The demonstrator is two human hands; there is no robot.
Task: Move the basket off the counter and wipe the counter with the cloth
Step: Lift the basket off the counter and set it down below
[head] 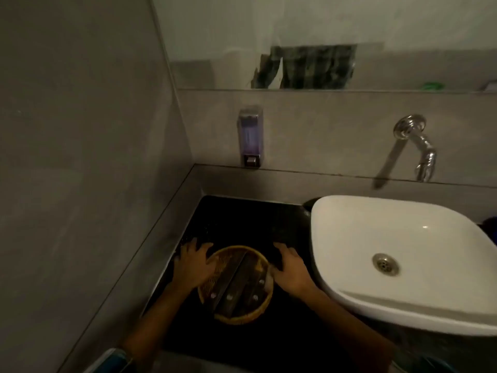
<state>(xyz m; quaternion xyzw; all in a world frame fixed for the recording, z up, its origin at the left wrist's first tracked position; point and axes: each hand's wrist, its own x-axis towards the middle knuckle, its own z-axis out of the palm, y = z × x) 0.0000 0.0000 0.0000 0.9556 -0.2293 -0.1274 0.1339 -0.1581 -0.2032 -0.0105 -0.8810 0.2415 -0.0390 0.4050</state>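
Observation:
A round woven basket [243,319] stands on the black counter [242,219] near its front edge. Dark flat items and several small round caps lie inside it. My left hand [192,267] rests against the basket's left rim with its fingers spread forward. My right hand [289,273] is pressed to the right rim, fingers also spread. Neither hand has its fingers curled around the basket. No cloth is in view.
A white basin [349,208] sits on the counter just right of the basket. A chrome tap [419,146] and a soap dispenser [250,135] hang on the back wall under a mirror [215,36]. A grey ledge [161,238] borders the left side.

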